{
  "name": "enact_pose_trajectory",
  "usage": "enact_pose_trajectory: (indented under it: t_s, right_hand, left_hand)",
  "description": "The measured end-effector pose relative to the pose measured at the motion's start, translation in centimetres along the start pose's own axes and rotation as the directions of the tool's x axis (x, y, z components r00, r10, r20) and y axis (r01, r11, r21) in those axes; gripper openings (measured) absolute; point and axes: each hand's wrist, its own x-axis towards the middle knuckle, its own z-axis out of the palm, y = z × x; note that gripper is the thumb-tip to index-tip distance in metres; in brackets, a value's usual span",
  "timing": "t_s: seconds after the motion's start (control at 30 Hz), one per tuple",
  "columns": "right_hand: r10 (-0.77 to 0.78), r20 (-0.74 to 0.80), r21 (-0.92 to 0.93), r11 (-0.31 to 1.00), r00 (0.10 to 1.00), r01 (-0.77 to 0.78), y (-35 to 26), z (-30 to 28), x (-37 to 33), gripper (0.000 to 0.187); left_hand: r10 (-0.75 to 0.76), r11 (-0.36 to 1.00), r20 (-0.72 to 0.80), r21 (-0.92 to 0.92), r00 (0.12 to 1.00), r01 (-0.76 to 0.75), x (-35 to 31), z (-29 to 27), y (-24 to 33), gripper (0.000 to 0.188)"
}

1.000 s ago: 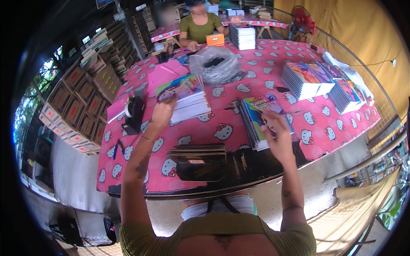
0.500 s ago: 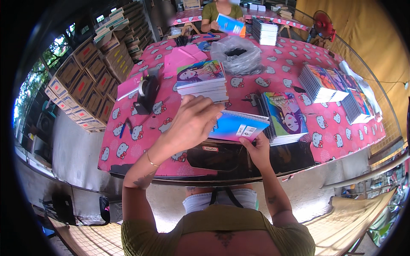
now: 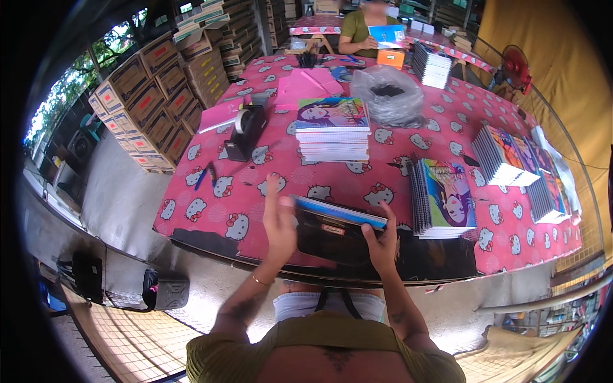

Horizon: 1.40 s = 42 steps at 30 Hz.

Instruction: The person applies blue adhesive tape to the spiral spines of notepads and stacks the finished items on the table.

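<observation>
Pink table covering printed with white cat faces (image 3: 211, 217) spreads under everything within reach. Near its front edge, the right hand (image 3: 382, 239) grips the right end of a slim, blue-edged paper notebook (image 3: 338, 210), thumb on the near side, the other fingers mostly hidden behind. The left hand (image 3: 280, 223) has its fingers straight and loose, gripping nothing, close by the notebook's left end; blur leaves it unclear whether the palm touches. The notebook sits edge-up at the top of a glossy black rectangular box (image 3: 329, 241); how deep it reaches cannot be told. The step in hand looks like squaring the notebook there, and the next move seems to call for a level right-hand hold with the left palm flat against the other end. Farther out are a tall stack of white-paged notebooks (image 3: 332, 131) ahead, a black spiral-bound stack with illustrated covers (image 3: 447, 198) to the right, and, across the table, a co-worker in an olive top (image 3: 353, 29) holding a blue-covered booklet (image 3: 386, 36)
</observation>
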Motion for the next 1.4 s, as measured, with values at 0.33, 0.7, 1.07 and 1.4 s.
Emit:
enact_pose_trajectory:
  t_s: [0.33,0.7,1.07,1.4]
  right_hand:
    - [-0.022,0.117,-0.086,0.996,0.993,0.032,0.7,-2.6,2.3,0.060]
    - [-0.554,0.221,-0.626,0.551,0.803,0.552,-8.4,0.2,2.2,0.055]
    - [-0.346,0.489,-0.581,0.555,0.800,0.595,-5.5,7.2,6.2,0.010]
    - [-0.336,0.496,-0.585,0.552,0.800,0.595,-5.7,7.1,6.3,0.009]
  left_hand:
    - [-0.213,0.839,-0.184,0.469,0.960,0.276,10.9,1.7,-21.2,0.026]
    - [-0.104,0.994,0.017,-0.016,0.994,0.104,4.4,-2.7,-4.1,0.022]
    - [-0.050,0.999,-0.052,-0.023,0.997,0.049,0.0,-2.6,-0.2,0.017]
    - [-0.060,0.998,-0.011,0.029,0.998,0.060,1.0,-2.6,-0.7,0.016]
